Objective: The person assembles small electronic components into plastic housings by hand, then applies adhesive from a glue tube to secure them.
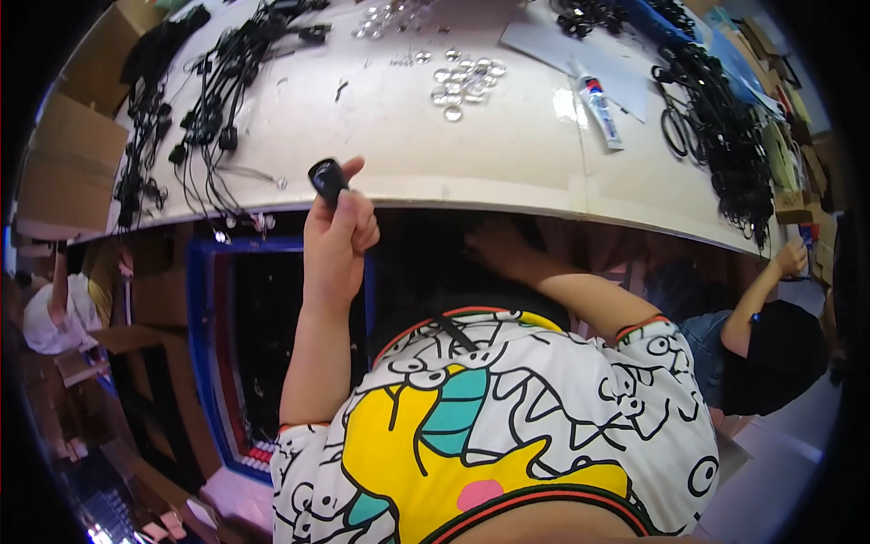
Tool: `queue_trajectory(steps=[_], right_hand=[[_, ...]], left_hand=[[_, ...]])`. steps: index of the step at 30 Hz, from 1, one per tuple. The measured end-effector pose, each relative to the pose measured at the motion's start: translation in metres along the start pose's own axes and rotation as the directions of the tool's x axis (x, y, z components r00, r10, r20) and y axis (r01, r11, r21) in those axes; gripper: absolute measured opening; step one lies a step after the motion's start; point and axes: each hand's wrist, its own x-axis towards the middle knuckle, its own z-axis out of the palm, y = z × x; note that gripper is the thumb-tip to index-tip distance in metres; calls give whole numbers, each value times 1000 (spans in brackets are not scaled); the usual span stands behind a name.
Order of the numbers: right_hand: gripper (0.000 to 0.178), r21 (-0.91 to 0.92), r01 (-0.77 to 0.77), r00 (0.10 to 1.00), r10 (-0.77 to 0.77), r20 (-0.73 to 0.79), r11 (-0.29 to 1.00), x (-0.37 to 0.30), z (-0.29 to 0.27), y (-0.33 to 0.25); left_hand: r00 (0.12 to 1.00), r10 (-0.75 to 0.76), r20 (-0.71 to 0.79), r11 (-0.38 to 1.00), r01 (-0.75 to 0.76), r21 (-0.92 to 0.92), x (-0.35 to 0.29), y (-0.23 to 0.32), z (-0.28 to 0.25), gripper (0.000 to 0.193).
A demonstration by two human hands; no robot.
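Note:
Just over the near edge of the white table (299, 127), my left hand (343, 222) is raised with its fingers closed. It grips a small black piece (325, 179) with a rounded, cup-like end pointing up; I cannot make out its exact kind. My right hand (494, 247) is below the table edge, close to my lap, in deep shadow. Its fingers are too dark to read, and whether it holds anything is hidden. Beyond my hands, several clear round lens-like discs (453, 113) lie loose on the table.
Bundles of black cables with small black blocks (228, 138) lie at the left, and more black cables (725, 154) at the right. A white glue tube (600, 113) lies by a pale sheet (544, 47). Cardboard boxes (74, 168) stand far left. Other people (770, 349) work on both sides.

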Motion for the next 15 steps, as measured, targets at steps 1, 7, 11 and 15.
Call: queue_trajectory(steps=[1, 7, 11, 15], right_hand=[[21, -12, -28, 999, 28, -14, 1000, -10, -16, -4], [15, 989, -39, 930, 368, -16, 140, -41, -98, -50], [26, 996, 15, 963, 270, 9, -87, -43, -111, -55], [27, 988, 99, 969, 216, -123, 117, -60, -126, -32]], left_hand=[[1000, -4, -9, 1000, 4, 12, 4, -2, 2, 32], [990, 33, 140, 962, 7, -275, 8, -14, 51, 33], [981, 16, 194, 903, 69, -423, 22, -20, 79, 33], [965, -38, 259, 892, 150, -427, 34, -35, 104, 36]])
